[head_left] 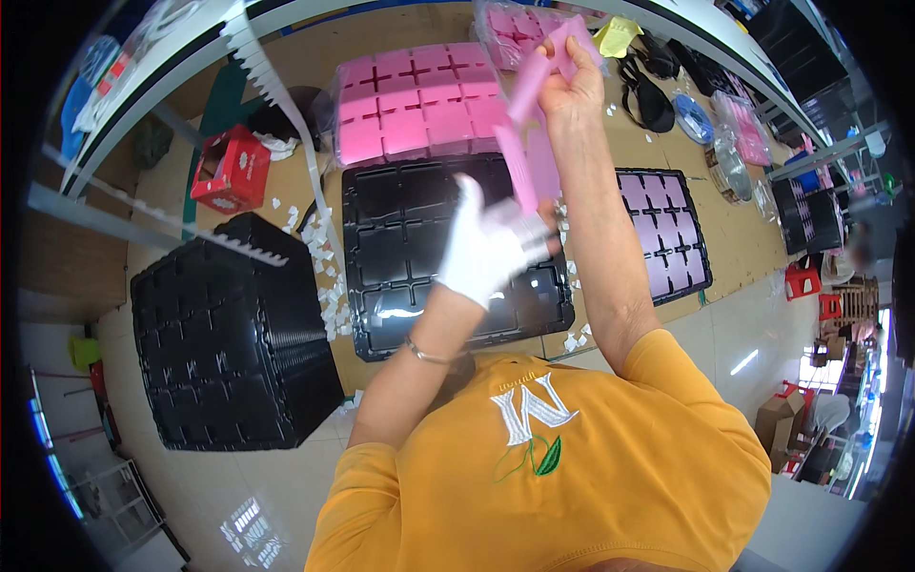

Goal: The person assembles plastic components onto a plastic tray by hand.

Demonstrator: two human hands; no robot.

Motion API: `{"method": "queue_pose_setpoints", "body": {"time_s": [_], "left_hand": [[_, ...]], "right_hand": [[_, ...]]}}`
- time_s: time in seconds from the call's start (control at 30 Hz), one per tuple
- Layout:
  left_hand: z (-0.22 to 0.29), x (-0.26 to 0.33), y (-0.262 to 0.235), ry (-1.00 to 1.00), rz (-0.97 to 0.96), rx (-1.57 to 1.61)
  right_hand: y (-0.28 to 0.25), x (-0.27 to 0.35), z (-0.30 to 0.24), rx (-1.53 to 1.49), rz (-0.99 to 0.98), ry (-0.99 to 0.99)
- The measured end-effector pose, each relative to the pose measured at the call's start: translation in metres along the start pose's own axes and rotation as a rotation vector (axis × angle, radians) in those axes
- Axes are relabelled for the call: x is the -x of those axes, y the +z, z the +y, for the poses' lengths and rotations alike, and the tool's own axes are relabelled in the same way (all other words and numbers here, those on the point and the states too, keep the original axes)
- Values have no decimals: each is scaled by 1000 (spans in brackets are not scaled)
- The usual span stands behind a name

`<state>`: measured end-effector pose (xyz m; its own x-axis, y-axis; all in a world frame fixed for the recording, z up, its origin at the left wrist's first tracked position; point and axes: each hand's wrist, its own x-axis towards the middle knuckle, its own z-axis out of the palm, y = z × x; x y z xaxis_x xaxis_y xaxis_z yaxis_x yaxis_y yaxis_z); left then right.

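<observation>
Head view: both arms are raised over the tabletop (734,243). Gloved left hand (486,248) pinches the lower end of a pink foam strip (534,133); bare right hand (572,81) grips its upper end. Below lies a black moulded tray (400,238), with pink foam sheets (415,100) behind.

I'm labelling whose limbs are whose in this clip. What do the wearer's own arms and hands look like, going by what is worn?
The left hand wears a white glove, with a thin metal bangle at the wrist. The right hand is bare, with no glove or jewellery visible. Both arms come out of the short sleeves of a mustard-yellow T-shirt with white lettering and a small green leaf motif.
</observation>
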<state>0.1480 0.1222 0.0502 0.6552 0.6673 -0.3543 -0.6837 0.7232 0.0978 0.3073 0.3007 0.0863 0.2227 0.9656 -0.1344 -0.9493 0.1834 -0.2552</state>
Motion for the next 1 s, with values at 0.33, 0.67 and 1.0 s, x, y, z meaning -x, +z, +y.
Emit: {"method": "queue_pose_setpoints", "body": {"time_s": [0.33,0.67,1.0], "left_hand": [[161,-72,37,697,-176,-367],[113,12,-41,999,306,-624],[87,40,-89,446,450,-592]], "right_hand": [[7,18,-20,44,19,-106],[-104,135,-24,162,252,178],[-140,158,-6,292,402,193]]}}
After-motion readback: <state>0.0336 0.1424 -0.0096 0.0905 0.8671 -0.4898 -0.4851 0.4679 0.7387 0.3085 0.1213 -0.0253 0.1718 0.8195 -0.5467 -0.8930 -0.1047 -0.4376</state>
